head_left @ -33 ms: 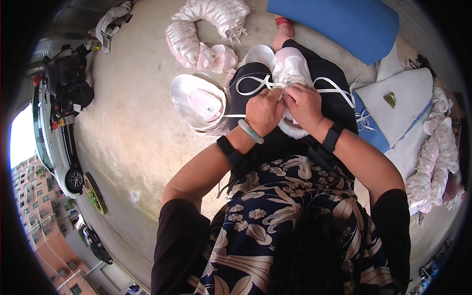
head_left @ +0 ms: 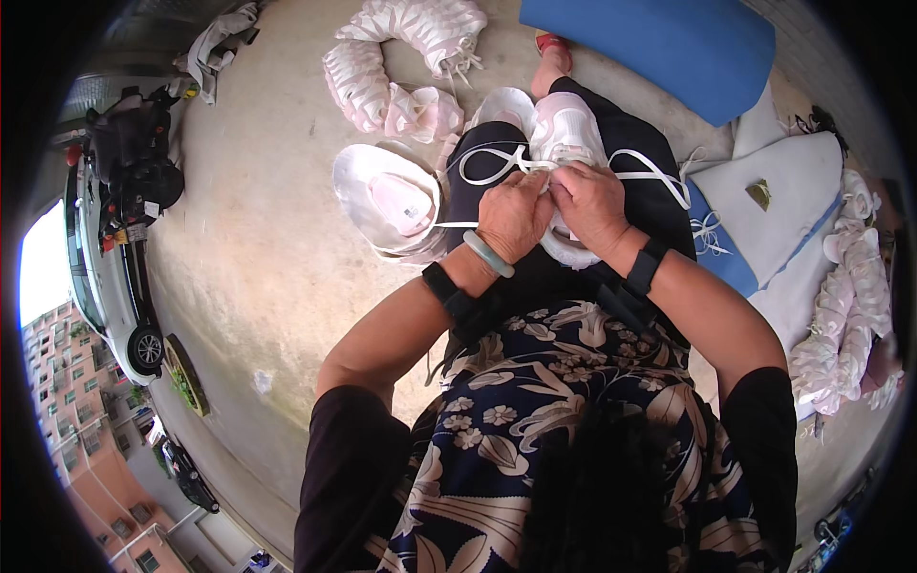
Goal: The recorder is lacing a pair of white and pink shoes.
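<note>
On my lap rests a white and pale pink sneaker [head_left: 569, 129], its toe pointing away from me. My left hand [head_left: 513, 215] is closed at the lacing, thumb and fingers pinching the white shoelace [head_left: 492, 174]. Beside it, touching, my right hand [head_left: 592, 205] pinches the lace as well. The fingertips are partly hidden, so the exact grip of each is hard to see. Lace loops and ends spread out to both sides of the shoe. Left of my knee lies a stack of shoe uppers [head_left: 399, 201], the top one showing a pale pink inside.
A curved row of nested pink-white uppers [head_left: 368, 81] lies on the concrete floor ahead. Blue sheet material [head_left: 659, 48] is at far right, with white-grey sheets [head_left: 778, 205] nearer. More strung uppers [head_left: 841, 315] lie at right. A scooter [head_left: 129, 158] and a car [head_left: 110, 296] stand left.
</note>
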Tool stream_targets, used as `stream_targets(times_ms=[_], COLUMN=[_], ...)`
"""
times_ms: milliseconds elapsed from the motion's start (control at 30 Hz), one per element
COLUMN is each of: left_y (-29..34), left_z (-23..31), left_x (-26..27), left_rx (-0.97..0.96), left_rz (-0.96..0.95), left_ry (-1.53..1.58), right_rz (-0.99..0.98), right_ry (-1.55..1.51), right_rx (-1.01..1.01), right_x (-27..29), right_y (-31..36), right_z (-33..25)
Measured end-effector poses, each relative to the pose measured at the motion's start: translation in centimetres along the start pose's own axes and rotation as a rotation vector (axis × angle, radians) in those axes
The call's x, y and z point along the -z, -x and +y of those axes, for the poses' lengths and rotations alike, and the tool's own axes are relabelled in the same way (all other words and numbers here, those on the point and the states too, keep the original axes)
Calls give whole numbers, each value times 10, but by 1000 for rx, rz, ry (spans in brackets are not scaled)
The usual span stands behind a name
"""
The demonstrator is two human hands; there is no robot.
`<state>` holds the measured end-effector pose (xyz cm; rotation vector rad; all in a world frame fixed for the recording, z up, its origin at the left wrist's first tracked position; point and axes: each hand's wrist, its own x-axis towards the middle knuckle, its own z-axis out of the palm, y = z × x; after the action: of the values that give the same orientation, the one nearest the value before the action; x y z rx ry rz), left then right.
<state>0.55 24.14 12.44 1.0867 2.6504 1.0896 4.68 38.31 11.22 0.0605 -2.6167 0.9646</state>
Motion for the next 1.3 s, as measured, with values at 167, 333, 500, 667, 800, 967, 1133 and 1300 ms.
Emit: stream_targets(times_ms=[167, 333, 500, 667, 800, 967, 1133, 1300], left_y=[2, -6, -7, -7, -9, -8, -5, -2], left_z=[4, -1, -9, -11, -10, -10, -7, -4], left_x=[-1, 0, 0, -9, -5, -7, -4, -5], left_rx=[30, 22, 58, 29, 16, -4, 11, 26], left_rz=[-56, -66, -14, 52, 4, 44, -66, -86], left_ry=[-65, -108, 153, 146, 121, 87, -82, -96], right_rz=[-178, -252, -156, -107, -149, -132, -235, -494], right_ry=[235, 177, 65, 116, 271, 241, 195, 319], right_rx=[194, 97, -21, 112, 204, 311, 319, 15], right_x=[23, 64, 72, 33, 3, 18, 92, 179], right_y=[-4, 42, 47, 5, -10, -7, 44, 168], right_z=[-5, 21, 25, 4, 5, 5, 21, 89])
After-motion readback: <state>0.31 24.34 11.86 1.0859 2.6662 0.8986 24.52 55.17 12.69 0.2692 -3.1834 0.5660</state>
